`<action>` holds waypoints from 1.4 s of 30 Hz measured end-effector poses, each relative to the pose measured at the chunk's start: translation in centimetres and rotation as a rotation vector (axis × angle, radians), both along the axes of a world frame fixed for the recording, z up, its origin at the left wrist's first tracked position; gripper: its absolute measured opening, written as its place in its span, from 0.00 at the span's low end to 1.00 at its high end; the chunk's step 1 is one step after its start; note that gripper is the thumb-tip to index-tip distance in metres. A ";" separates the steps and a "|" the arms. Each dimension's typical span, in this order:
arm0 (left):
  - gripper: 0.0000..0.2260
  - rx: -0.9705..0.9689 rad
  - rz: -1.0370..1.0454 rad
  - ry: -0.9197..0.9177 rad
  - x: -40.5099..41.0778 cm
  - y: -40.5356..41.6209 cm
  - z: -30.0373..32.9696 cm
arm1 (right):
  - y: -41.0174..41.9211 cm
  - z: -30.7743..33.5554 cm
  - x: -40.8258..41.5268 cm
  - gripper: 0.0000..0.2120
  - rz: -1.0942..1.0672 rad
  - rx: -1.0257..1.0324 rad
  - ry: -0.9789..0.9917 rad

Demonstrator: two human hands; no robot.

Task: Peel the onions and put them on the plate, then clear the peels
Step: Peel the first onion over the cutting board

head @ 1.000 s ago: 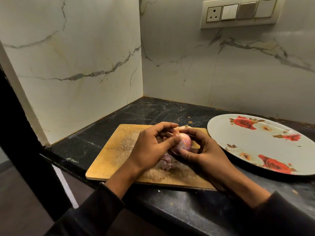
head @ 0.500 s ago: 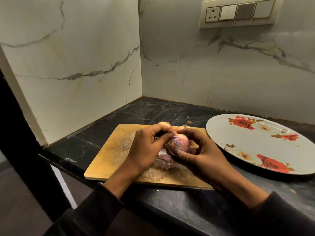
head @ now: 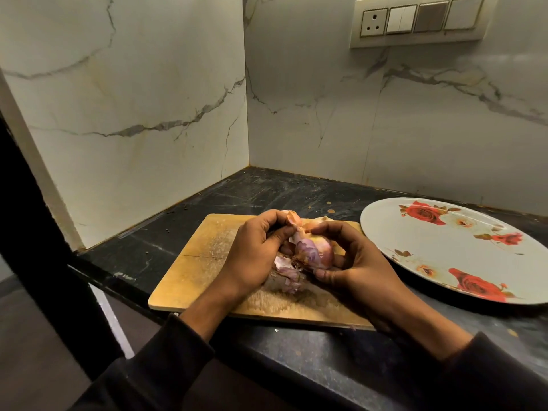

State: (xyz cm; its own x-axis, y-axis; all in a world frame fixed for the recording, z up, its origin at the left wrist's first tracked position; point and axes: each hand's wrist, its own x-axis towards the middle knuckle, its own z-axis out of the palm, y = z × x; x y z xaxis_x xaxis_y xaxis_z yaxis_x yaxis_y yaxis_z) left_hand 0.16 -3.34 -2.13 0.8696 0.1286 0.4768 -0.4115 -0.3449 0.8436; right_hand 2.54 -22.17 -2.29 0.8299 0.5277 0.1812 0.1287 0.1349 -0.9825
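Note:
A pink-purple onion (head: 315, 252) is held above the wooden cutting board (head: 204, 262). My right hand (head: 353, 262) cups it from the right and below. My left hand (head: 255, 250) pinches a strip of its papery skin (head: 295, 229) at the top. Loose purple peels (head: 289, 275) lie on the board under my hands. Behind my hands, the tops of two more onions (head: 321, 218) peek out, mostly hidden. The white plate with red roses (head: 439, 247) lies to the right with nothing on it.
The board sits on a black stone counter (head: 267, 191) in a corner of marble walls. A switch panel (head: 418, 20) is on the back wall. The counter's front edge runs close under my wrists.
My left hand has pulled a strip of skin up and away from the onion; more of the onion's purple side is bared, and peels show beneath.

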 end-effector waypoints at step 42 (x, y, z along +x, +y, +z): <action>0.13 0.124 0.158 -0.022 -0.2 -0.1 0.1 | -0.1 -0.1 0.3 0.23 -0.006 0.128 0.098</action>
